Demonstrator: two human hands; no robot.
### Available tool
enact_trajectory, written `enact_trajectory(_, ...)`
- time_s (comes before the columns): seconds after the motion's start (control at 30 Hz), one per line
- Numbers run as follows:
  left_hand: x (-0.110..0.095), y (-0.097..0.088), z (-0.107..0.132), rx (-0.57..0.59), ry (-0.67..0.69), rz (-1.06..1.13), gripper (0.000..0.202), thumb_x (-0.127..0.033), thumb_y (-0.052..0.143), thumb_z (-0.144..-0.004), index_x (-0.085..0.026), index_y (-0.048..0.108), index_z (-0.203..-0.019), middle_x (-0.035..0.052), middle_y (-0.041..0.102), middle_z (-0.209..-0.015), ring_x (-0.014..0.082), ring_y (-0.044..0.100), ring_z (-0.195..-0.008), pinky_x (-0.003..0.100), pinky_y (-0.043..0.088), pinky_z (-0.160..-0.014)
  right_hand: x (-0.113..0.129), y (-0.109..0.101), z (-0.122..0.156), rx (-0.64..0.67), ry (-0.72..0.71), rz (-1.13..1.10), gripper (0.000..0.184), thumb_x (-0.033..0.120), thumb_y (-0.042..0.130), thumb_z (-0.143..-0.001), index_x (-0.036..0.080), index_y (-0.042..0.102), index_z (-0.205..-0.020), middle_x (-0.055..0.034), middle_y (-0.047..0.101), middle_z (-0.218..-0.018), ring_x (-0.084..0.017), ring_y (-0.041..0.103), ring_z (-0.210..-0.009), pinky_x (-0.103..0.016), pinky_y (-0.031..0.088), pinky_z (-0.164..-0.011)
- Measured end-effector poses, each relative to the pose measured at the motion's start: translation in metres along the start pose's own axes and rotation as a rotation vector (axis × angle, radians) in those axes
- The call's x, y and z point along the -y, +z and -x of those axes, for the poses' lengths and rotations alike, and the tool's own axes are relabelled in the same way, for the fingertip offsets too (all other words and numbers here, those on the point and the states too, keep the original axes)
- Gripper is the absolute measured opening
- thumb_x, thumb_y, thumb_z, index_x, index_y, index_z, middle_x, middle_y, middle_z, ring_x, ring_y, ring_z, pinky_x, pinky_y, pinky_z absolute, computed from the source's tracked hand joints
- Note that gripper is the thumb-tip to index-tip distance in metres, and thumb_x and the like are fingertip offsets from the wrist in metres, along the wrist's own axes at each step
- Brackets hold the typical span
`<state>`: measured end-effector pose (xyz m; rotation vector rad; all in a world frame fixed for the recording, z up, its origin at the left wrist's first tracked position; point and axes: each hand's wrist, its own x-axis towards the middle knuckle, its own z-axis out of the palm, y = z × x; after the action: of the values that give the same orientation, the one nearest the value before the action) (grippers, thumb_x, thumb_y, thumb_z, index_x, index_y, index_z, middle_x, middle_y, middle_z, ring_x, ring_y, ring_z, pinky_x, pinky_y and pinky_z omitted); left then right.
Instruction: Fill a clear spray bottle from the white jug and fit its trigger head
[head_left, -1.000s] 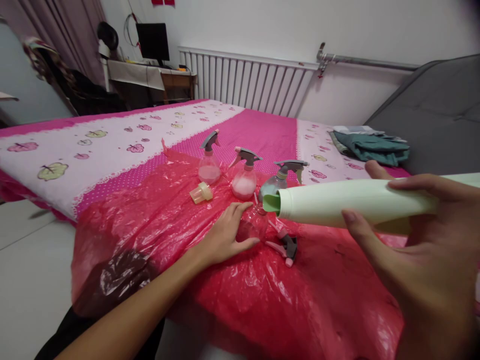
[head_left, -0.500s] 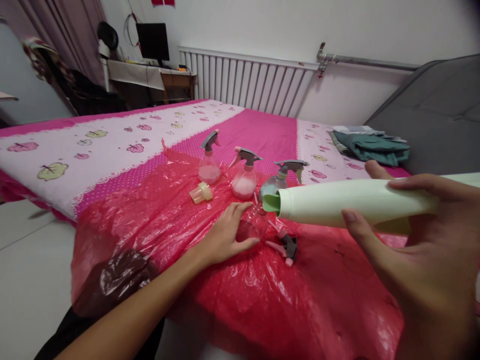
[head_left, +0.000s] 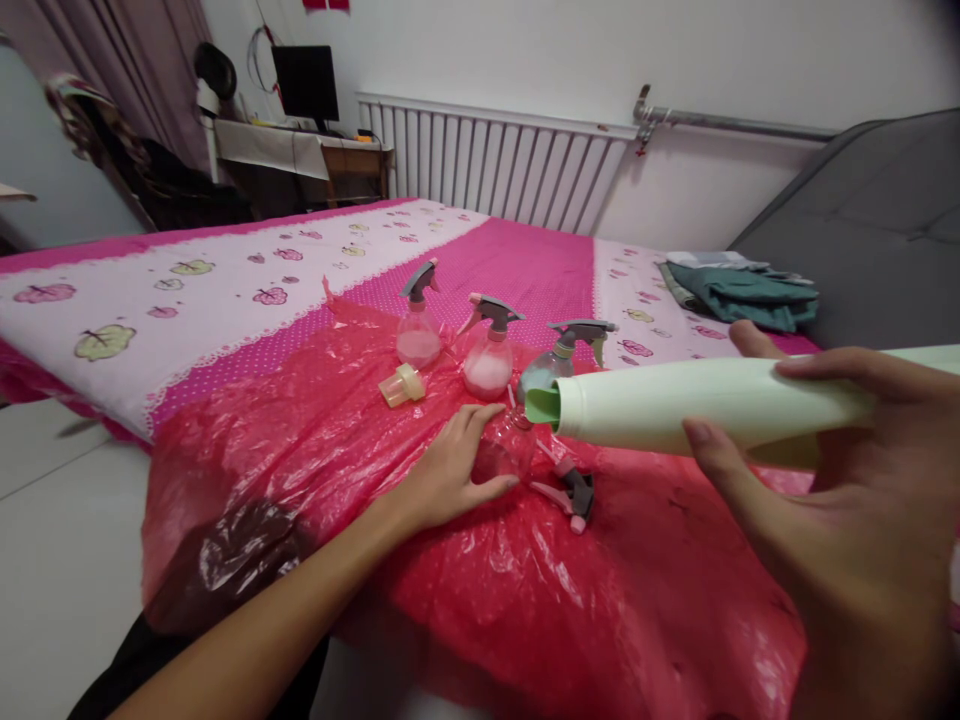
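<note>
The right hand [head_left: 825, 510] wraps the pale green bottle [head_left: 675, 405], held level with its open mouth pointing left, just above the small clear bottle [head_left: 511, 452] that the left hand [head_left: 448, 472], fingers half curled, cups on the red sheet [head_left: 300, 450] — the nearer hand.

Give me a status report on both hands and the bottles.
Left hand grips the uncapped clear bottle on the red sheet. Right hand holds pale green bottle level, spout toward it. Loose spray head beside it, not between.

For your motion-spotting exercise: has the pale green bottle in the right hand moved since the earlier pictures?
No. The pale green bottle keeps its mouth just below the rightmost spray bottle, as before.
</note>
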<state>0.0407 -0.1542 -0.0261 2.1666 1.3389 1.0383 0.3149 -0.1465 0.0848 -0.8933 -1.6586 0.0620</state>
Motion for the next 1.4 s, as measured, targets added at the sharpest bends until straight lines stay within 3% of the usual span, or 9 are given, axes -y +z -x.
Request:
enact_trajectory(0.5,-0.001,-0.002,0.0,-0.003,-0.008,0.001,0.074,-0.044,0.076,-0.093,-0.027,0.036,-0.153,0.0158,0.051,-0.148,0.0372,0.056,-0.139,0.06,0.046,-0.119,0.001,0.001,0.0,0.002,-0.002,0.0,0.074,0.033,0.092,-0.066,0.033,0.058,-0.131,-0.0086,0.058,-0.133,-0.046,0.067,-0.133,-0.066,0.059,-0.099)
enact_trajectory(0.77,-0.001,-0.001,0.0,-0.01,0.003,0.007,0.075,-0.043,0.076,-0.093,-0.028,0.036,-0.155,0.0156,0.052,-0.149,0.0381,0.056,-0.139,0.062,0.046,-0.119,0.0,0.0,0.001,-0.006,0.001,0.002,0.075,0.033,0.092,-0.066,0.033,0.057,-0.133,-0.0098,0.058,-0.137,-0.049,0.066,-0.133,-0.073,0.056,-0.101)
enact_trajectory(0.93,0.0,-0.001,0.0,-0.01,0.008,0.003,0.075,-0.045,0.075,-0.093,-0.029,0.035,-0.154,0.0156,0.052,-0.148,0.0381,0.056,-0.139,0.063,0.047,-0.119,0.002,-0.001,0.001,-0.001,-0.002,0.003,0.074,0.034,0.093,-0.066,0.033,0.058,-0.131,-0.0089,0.061,-0.134,-0.047,0.066,-0.134,-0.068,0.06,-0.1)
enact_trajectory(1.13,0.001,0.0,0.0,-0.008,0.005,0.005,0.074,-0.045,0.075,-0.094,-0.026,0.035,-0.153,0.0159,0.051,-0.149,0.0372,0.055,-0.14,0.061,0.046,-0.121,0.01,0.0,0.002,0.009,0.064,0.047,0.054,0.04,0.077,-0.084,0.041,0.056,-0.134,-0.006,0.061,-0.139,-0.044,0.064,-0.138,-0.072,0.057,-0.105)
enact_trajectory(1.4,0.001,0.0,0.0,-0.008,-0.002,0.004,0.074,-0.045,0.075,-0.094,-0.025,0.035,-0.153,0.0166,0.051,-0.148,0.0379,0.055,-0.14,0.061,0.045,-0.121,0.009,0.0,0.002,-0.002,0.052,0.038,0.059,0.04,0.082,-0.079,0.037,0.057,-0.132,-0.0069,0.062,-0.144,-0.044,0.064,-0.138,-0.072,0.058,-0.105)
